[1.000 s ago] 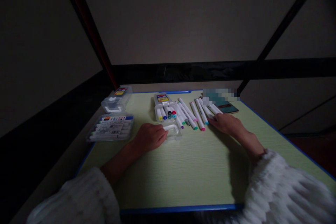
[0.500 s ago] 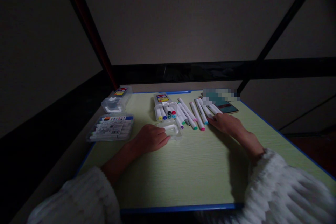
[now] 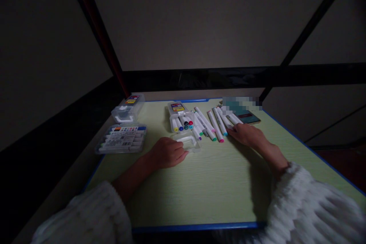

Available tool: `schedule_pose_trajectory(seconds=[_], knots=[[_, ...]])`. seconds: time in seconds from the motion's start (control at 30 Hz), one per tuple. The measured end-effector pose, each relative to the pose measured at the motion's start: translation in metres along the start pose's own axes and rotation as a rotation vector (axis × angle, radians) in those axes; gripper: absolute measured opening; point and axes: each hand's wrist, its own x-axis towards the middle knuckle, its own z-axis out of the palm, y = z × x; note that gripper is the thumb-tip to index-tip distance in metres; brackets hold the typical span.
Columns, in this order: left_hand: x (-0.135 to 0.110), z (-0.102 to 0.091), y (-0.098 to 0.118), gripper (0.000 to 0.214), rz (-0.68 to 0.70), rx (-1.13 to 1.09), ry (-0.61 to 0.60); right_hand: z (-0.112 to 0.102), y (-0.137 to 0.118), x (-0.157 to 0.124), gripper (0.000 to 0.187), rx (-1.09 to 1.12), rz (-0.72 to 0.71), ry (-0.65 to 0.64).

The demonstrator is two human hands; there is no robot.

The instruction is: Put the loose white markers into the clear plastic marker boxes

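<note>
My left hand (image 3: 168, 153) is closed, fingers curled at the edge of the small clear plastic lid (image 3: 195, 147), which lies open in front of the marker case (image 3: 171, 113). Caps of several markers in yellow, blue, black, red and teal face me from the case mouth. To the right, my right hand (image 3: 247, 134) rests low over the loose pens, with its fingers closed at the end of a white marker (image 3: 225, 121); the fingertips are partly hidden. Another white marker (image 3: 234, 118) lies just beyond that hand. Several loose markers (image 3: 215, 126) with pink, blue and green ends spread between case and hand.
At the left stand a closed clear case (image 3: 134, 106) and a flat transparent box of markers (image 3: 121, 139). A phone (image 3: 247, 116) with a lit, partly blurred screen lies at the back right. The pale green table (image 3: 197, 194) has a blue edge.
My left hand and the clear lid have shifted slightly to the right. My right hand stays in about the same place at the markers.
</note>
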Motion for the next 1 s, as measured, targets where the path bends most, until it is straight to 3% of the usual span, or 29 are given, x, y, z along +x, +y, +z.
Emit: schedule_pose_trajectory(seconds=[1.0], knots=[[0.0027,-0.004,0.0,0.036,0.029,0.06,0.043,-0.0079,-0.0092,-0.0087,0.052,-0.008,0.015,0.123]])
